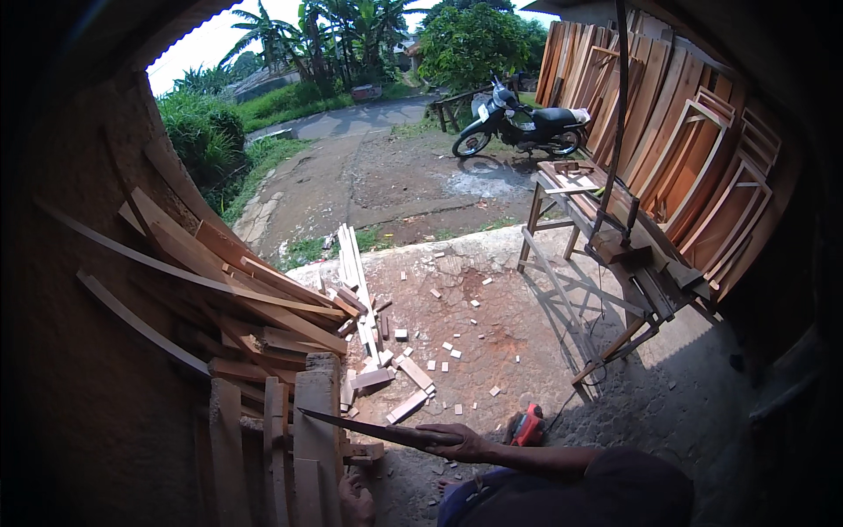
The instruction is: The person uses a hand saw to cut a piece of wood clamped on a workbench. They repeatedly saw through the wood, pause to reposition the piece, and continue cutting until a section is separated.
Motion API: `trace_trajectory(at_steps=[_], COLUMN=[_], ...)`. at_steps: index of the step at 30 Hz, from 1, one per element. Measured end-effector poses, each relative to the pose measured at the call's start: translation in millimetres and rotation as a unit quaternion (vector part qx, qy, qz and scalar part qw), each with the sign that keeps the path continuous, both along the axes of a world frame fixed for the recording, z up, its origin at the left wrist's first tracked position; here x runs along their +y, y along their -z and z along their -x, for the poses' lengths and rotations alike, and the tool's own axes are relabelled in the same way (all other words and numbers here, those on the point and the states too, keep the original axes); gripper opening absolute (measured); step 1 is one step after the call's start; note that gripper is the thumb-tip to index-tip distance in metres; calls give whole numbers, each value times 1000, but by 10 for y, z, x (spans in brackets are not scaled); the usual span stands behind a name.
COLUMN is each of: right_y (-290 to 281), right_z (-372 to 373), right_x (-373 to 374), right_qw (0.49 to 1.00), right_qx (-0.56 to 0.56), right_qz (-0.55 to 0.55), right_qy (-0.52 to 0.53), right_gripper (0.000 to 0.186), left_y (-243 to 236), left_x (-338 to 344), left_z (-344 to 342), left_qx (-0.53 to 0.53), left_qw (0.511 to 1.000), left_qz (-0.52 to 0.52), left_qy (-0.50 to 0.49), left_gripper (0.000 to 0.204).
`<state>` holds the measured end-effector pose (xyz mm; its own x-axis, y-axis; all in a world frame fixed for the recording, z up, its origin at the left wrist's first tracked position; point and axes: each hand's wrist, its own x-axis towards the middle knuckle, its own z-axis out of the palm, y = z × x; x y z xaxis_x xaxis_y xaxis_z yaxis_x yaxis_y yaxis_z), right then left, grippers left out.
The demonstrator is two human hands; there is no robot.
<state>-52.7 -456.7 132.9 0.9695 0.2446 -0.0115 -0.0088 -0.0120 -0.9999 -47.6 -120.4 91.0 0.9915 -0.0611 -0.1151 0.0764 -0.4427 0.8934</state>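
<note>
My right hand [463,443] is wrapped round the handle of a handsaw [373,429]. Its long dark blade points left and tapers to a tip above a wide wooden board [316,413]. At the lower edge, my left hand [356,501] is against the right side of that board, fingers curled at its edge; the wrist is out of view. A shorter piece of wood [307,492] lies along the wide board near this hand. Other upright-looking planks [226,448] stand just left of it.
A red power tool [528,425] sits on the floor by my right forearm. Offcuts [413,373] and pale strips [353,281] litter the concrete. Long boards [237,290] lean at left. A wooden workbench [606,220], a motorcycle [522,123] and stacked frames [694,149] are at right.
</note>
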Motion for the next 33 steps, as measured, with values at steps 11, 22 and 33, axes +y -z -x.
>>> trace_trajectory(at_steps=[11, 22, 33], right_y=[-445, -503, 2], right_z=[72, -83, -68], right_x=[220, 623, 548], right_qw=[997, 967, 965], right_qx=[6, -121, -78], right_qz=[78, 190, 182], right_qy=[9, -119, -173], right_gripper=[55, 54, 58], left_y=[344, 813, 912], left_x=[721, 976, 968], left_z=[-346, -808, -920], left_qx=[-102, -71, -51], left_qw=[896, 847, 804], left_qz=[-257, -350, -398], left_qy=[-348, -394, -438], left_gripper=[35, 24, 29])
